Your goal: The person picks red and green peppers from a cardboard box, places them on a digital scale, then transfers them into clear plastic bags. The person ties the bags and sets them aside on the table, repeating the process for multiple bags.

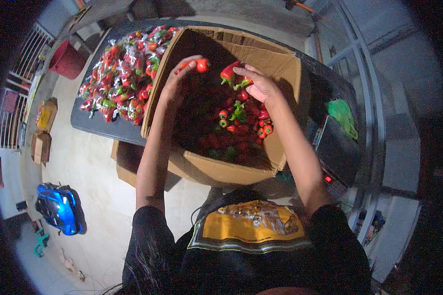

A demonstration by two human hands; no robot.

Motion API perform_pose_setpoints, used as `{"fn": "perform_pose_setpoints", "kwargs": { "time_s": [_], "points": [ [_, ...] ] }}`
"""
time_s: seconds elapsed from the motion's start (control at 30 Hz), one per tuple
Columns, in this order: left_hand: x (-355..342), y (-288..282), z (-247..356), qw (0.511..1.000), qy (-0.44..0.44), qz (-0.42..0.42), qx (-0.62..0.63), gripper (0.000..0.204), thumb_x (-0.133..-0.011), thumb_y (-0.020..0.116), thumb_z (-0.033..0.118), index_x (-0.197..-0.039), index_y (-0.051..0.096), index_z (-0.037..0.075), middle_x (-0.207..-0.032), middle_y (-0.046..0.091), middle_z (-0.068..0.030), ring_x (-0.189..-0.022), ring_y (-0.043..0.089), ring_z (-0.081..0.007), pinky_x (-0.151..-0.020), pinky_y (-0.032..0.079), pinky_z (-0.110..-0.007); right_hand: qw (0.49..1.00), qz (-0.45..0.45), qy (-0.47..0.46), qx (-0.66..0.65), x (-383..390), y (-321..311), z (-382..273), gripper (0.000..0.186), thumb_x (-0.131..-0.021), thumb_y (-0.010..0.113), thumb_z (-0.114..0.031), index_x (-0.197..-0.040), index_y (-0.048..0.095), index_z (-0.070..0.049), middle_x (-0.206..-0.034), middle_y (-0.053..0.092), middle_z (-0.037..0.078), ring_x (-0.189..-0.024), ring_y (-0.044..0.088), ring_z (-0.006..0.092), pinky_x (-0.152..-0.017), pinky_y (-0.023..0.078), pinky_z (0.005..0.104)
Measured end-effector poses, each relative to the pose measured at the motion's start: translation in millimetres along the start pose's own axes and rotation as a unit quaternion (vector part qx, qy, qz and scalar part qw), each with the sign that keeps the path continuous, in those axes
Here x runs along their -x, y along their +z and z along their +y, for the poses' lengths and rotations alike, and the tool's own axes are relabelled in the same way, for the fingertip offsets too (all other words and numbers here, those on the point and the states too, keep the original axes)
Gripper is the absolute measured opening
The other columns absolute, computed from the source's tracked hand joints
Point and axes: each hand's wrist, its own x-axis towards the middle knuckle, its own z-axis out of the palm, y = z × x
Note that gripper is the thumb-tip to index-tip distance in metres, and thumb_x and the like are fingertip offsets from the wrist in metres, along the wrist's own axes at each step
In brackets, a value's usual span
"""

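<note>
A large open cardboard box (221,164) stands in front of me, with many red and some green peppers (238,112) heaped inside. Over its left part my left hand (177,77) is closed on a red pepper (202,65). Across from it, over the right part, my right hand (261,84) is closed on red peppers (228,73) with green on them; how many, its fingers partly hide. The hands are apart, both above the heap. Deep shadow darkens the left side of the box's inside.
Many clear bags of red and green peppers (128,73) cover the dark table (96,118) left of the box. A green bag (342,118) and a device with a red-lit display (328,179) are at the right. A red bucket (67,60) and a blue toy car (59,209) stand on the left.
</note>
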Motion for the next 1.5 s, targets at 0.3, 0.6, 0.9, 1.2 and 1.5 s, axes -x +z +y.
{"fn": "perform_pose_setpoints", "kwargs": {
  "time_s": [0.3,0.6,0.9,1.2,1.5],
  "points": [
    [22.1,167.1,16.8,0.965,-0.045,-0.215,-0.142,0.027,-0.083,0.065,0.020,-0.103,0.056,0.005,-0.093,0.059,-0.0025,-0.085,0.055,-0.0093,-0.076,0.045,-0.024,0.952,0.106,-0.183,0.221,166.2,-30.7,-77.2,0.045,-0.077,0.068,-0.029,-0.110,0.058,-0.001,-0.106,0.060,0.005,-0.104,0.052,0.0154,-0.093,0.036,0.0273],
    [16.8,413.1,-97.7,0.834,-0.162,-0.426,-0.310,0.032,-0.077,0.071,0.025,-0.103,0.060,0.008,-0.088,0.059,-0.0025,-0.080,0.054,-0.0126,-0.067,0.044,-0.030,0.819,0.372,-0.105,0.424,380.7,-281.2,-58.1,0.033,-0.073,0.069,-0.021,-0.098,0.061,-0.001,-0.088,0.061,0.007,-0.082,0.057,0.0156,-0.075,0.045,0.0278],
    [-34.6,513.8,-350.5,0.610,0.007,-0.595,-0.523,0.017,-0.082,0.057,0.032,-0.090,0.066,0.020,-0.071,0.064,-0.0031,-0.057,0.061,-0.0204,-0.051,0.048,-0.036,0.761,0.482,-0.017,0.433,418.3,-420.8,20.9,0.035,-0.067,0.073,-0.025,-0.086,0.059,0.001,-0.093,0.058,0.017,-0.091,0.055,0.0301,-0.082,0.042,0.0356],
    [-1.2,503.8,-388.2,0.873,0.133,-0.194,-0.428,0.027,-0.079,0.060,0.026,-0.089,0.063,0.002,-0.093,0.059,-0.0156,-0.092,0.052,-0.0317,-0.083,0.041,-0.040,0.740,0.473,-0.329,0.346,412.2,-436.6,47.9,0.020,-0.071,0.056,0.004,-0.090,0.058,-0.003,-0.086,0.059,0.004,-0.079,0.055,0.0126,-0.072,0.044,0.0261],
    [6.0,483.0,-392.7,0.991,-0.017,-0.124,-0.057,0.047,-0.092,0.045,0.038,-0.125,0.045,0.004,-0.121,0.046,-0.0143,-0.110,0.047,-0.0275,-0.094,0.037,-0.036,0.766,0.450,-0.335,0.315,422.3,-430.3,47.0,0.018,-0.075,0.054,0.002,-0.090,0.060,-0.004,-0.085,0.058,0.001,-0.072,0.051,0.0082,-0.068,0.043,0.0224]
  ]
}}
